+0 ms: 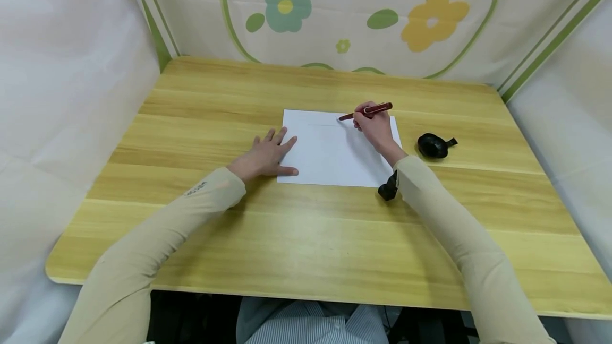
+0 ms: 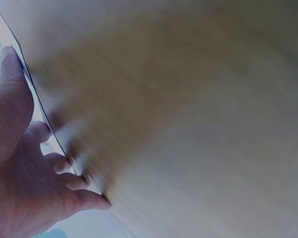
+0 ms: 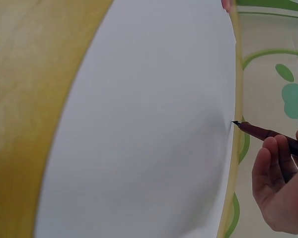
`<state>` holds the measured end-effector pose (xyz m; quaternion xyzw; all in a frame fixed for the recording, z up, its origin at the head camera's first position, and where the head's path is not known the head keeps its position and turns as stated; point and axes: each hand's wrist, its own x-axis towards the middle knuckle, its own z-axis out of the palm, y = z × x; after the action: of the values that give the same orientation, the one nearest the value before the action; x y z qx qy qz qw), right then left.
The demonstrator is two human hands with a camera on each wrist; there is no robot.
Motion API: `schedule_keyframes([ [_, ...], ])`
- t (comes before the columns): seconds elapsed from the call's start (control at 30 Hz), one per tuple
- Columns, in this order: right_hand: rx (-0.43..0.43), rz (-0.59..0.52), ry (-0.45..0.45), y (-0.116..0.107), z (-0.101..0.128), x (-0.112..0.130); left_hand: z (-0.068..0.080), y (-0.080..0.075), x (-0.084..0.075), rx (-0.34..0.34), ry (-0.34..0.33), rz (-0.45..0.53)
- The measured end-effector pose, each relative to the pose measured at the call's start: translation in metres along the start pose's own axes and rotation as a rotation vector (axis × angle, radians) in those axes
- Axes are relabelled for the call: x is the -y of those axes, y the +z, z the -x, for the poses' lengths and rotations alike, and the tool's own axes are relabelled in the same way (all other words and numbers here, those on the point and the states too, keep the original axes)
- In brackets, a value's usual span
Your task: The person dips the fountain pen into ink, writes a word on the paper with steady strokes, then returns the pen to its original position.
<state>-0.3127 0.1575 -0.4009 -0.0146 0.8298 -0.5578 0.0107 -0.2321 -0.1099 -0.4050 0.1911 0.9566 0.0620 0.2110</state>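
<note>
A white sheet of paper (image 1: 330, 153) lies on the wooden table, with faint thin lines near its far edge in the head view. My right hand (image 1: 375, 129) pinches a dark red fountain pen (image 1: 384, 106) above the sheet's far right part. In the right wrist view the nib of the pen (image 3: 258, 131) points at the paper (image 3: 139, 119) close to its edge; whether it touches, I cannot tell. My left hand (image 1: 268, 155) rests with spread fingers over the sheet's left edge. Its thumb and fingertips lie along that edge in the left wrist view.
A black rounded object with a short tab (image 1: 432, 146) lies right of the paper. Another black object (image 1: 388, 189) sits by the sheet's near right corner, partly hidden by the right sleeve. A flowered white curtain (image 1: 334, 15) hangs behind the table (image 1: 287, 238).
</note>
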Motion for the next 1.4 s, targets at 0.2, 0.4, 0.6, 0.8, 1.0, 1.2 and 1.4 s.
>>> schedule_keyframes([
  [0.2, 0.003, -0.006, -0.003, 0.001, 0.001, -0.001, -0.001, 0.000, 0.002, 0.000, 0.001, -0.024],
  [0.4, 0.002, -0.003, -0.012, 0.001, 0.003, -0.002, -0.001, 0.000, 0.003, -0.009, 0.003, -0.035],
  [0.6, 0.002, -0.022, -0.003, 0.001, 0.005, -0.003, -0.002, 0.001, 0.004, -0.007, 0.004, -0.040],
  [0.8, -0.006, -0.038, -0.007, 0.001, 0.006, -0.004, -0.001, 0.000, 0.003, -0.008, 0.002, -0.037],
  [1.0, -0.004, -0.034, -0.015, 0.001, 0.010, -0.005, -0.001, -0.001, 0.003, -0.006, 0.006, -0.027],
  [1.2, -0.004, -0.028, -0.020, 0.002, 0.012, -0.006, -0.001, 0.001, 0.004, -0.002, 0.006, -0.012],
  [1.4, -0.007, -0.031, -0.017, 0.002, 0.013, -0.005, -0.001, 0.001, 0.005, -0.008, 0.003, -0.015],
])
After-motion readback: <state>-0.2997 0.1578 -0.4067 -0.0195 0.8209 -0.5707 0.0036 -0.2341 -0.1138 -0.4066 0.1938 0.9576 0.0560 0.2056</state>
